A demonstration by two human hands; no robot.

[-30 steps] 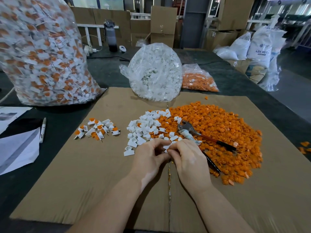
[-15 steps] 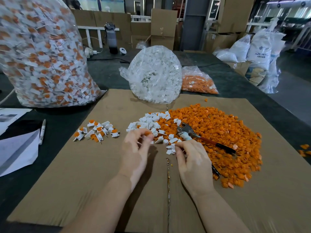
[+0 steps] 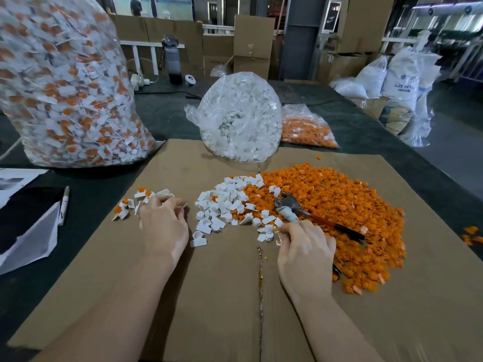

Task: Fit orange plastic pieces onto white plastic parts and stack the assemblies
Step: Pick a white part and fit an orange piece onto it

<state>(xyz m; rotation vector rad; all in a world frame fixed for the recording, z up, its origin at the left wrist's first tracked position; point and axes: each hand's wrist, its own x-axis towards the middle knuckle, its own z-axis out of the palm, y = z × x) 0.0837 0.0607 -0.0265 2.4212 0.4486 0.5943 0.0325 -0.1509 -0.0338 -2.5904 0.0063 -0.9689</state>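
Observation:
A wide heap of orange pieces (image 3: 339,205) lies on the cardboard sheet (image 3: 222,296), with a smaller heap of white parts (image 3: 224,202) against its left side. Further left sits a small pile of fitted orange-and-white assemblies (image 3: 130,202). My left hand (image 3: 163,223) reaches over that pile, fingers bent down onto it; they hide whatever is under them. My right hand (image 3: 305,246) is at the near edge of the white parts, thumb and forefinger pinching a small white part (image 3: 278,223).
Pliers with red and black handles (image 3: 300,210) lie on the orange heap beside my right hand. A big bag of assemblies (image 3: 65,87) stands back left; bags of white parts (image 3: 240,118) and orange pieces (image 3: 305,129) behind. A marker (image 3: 64,205) and papers (image 3: 26,226) lie left.
My hands have parted. The left hand carried an assembly from the middle leftward to the small pile. The right hand stayed by the white parts, shifting slightly right.

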